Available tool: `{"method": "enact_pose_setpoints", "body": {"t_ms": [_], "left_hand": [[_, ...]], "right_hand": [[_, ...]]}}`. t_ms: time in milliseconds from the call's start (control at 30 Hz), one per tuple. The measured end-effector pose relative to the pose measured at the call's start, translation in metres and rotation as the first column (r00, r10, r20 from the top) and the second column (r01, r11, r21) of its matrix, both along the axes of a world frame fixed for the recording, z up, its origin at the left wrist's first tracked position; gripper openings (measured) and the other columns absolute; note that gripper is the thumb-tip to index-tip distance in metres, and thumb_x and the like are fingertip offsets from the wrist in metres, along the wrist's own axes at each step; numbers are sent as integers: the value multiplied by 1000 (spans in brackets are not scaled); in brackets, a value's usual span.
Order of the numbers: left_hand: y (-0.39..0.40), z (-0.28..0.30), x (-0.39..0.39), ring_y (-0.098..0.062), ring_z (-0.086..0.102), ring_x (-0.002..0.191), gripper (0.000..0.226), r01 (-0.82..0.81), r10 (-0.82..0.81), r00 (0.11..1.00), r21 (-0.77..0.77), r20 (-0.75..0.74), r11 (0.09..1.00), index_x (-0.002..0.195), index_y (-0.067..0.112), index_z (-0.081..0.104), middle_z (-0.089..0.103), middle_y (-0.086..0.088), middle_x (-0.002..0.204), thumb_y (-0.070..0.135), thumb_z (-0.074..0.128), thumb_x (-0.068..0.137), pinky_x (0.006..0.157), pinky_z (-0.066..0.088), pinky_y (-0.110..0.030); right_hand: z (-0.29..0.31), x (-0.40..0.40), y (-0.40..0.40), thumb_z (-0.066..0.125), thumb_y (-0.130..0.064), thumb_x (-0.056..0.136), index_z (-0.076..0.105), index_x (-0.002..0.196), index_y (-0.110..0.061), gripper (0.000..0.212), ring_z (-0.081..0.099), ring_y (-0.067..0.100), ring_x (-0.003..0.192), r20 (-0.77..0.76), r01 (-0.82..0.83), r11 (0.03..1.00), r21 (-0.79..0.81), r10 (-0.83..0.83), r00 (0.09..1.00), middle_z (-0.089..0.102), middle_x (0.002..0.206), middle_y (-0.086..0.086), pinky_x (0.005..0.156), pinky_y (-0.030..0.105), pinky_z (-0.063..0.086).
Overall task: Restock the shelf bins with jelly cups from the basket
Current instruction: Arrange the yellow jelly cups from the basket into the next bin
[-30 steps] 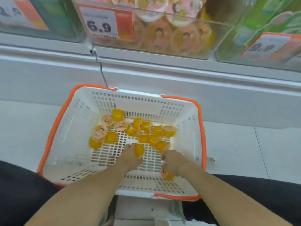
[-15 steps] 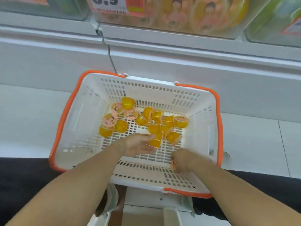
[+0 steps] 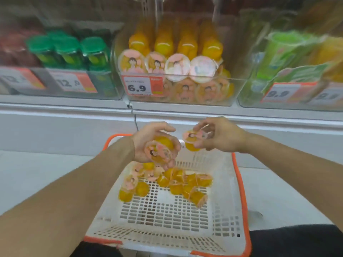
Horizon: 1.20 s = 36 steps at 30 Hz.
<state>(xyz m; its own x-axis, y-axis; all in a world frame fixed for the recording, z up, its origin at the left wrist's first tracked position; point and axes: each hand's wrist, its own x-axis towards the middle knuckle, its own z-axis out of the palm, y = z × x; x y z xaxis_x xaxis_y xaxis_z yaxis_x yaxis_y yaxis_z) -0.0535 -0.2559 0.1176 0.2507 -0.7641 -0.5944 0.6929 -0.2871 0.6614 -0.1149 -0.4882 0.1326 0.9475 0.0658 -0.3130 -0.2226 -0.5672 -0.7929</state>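
Note:
My left hand point(image 3: 148, 141) is raised above the white basket point(image 3: 230, 201) and grips an orange jelly cup point(image 3: 159, 148) with a pink lid. My right hand point(image 3: 220, 136) holds another orange jelly cup point(image 3: 192, 140) by its lid edge, beside the left hand. Several more orange jelly cups point(image 3: 178, 182) lie on the basket floor. The clear shelf bin point(image 3: 233, 93) with the 6.9 price tag point(image 3: 142, 87) is straight ahead above the hands and holds stacked orange jelly cups point(image 3: 178, 67).
A bin of green-lidded jars point(image 3: 68, 51) stands to the left with a 12.0 tag. A bin with green packages point(image 3: 284, 58) sits to the right. The white shelf ledge point(image 3: 74, 108) runs across below the bins. The basket has an orange rim point(image 3: 241, 184).
Both hands have lifted out of the basket, each holding a jelly cup, and risen toward the shelf. The view has tilted up, showing the bins.

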Motion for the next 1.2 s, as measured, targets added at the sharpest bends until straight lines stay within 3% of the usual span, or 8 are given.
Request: {"method": "enact_pose_setpoints", "body": {"t_ms": [133,233,367,500,600,800,933,1200], "left_hand": [[-16,74,-1,-34,66,62,75,180,-244,930,239,273,954,119,5,62,69,-23,88,69,62,81,58,55,-36],[-21,83,-16,-33,68,67,81,-32,-42,919,179,392,983,127,8,55,73,-17,106,70,61,77,57,58,-35],[-23,81,-27,-39,69,75,53,-306,280,871,0,405,952,116,4,66,71,-25,103,51,57,94,66,59,-41],[-23,94,-20,-40,69,71,35,-446,432,788,-76,438,892,113,4,64,67,-27,81,34,58,96,66,57,-41],[-15,99,-11,-44,70,75,37,-422,404,763,-84,505,903,111,4,68,69,-34,96,35,68,89,65,59,-42],[-15,98,-9,-40,71,74,50,-361,353,772,-93,528,928,114,6,67,75,-17,100,32,76,71,60,59,-38],[-22,93,-7,-40,68,73,32,-403,414,735,-145,536,904,116,4,64,73,-21,104,10,71,85,57,51,-37],[-30,92,-11,-41,67,76,26,-396,424,743,-169,519,902,116,4,66,73,-19,102,4,66,89,57,49,-36]], "right_hand": [[61,-5,5,88,-14,70,61,119,-20,56,65,14,90,207,62,998,28,-66,976,65,111,2,75,15,53],[66,-7,17,88,-16,71,57,126,-18,63,62,12,103,355,107,987,118,-143,924,63,118,-1,82,16,50],[70,-2,31,89,-24,69,53,132,-19,73,60,5,102,397,112,986,126,-153,905,60,117,-2,79,11,51],[90,-3,23,85,-23,74,61,122,-15,54,68,13,92,361,53,982,181,-116,925,68,107,6,74,23,57],[97,-8,12,74,-22,76,62,106,2,40,71,26,72,260,75,919,386,-186,948,71,94,21,64,38,57],[88,-7,10,62,-3,93,56,89,3,10,74,34,71,141,100,900,423,-175,974,71,80,29,66,40,61],[88,-9,14,61,0,93,53,88,0,9,74,38,76,74,156,833,531,-228,971,71,86,30,68,41,63],[96,-11,10,68,1,88,49,101,1,23,69,36,59,176,190,879,437,-291,940,69,75,30,54,39,60]]}}
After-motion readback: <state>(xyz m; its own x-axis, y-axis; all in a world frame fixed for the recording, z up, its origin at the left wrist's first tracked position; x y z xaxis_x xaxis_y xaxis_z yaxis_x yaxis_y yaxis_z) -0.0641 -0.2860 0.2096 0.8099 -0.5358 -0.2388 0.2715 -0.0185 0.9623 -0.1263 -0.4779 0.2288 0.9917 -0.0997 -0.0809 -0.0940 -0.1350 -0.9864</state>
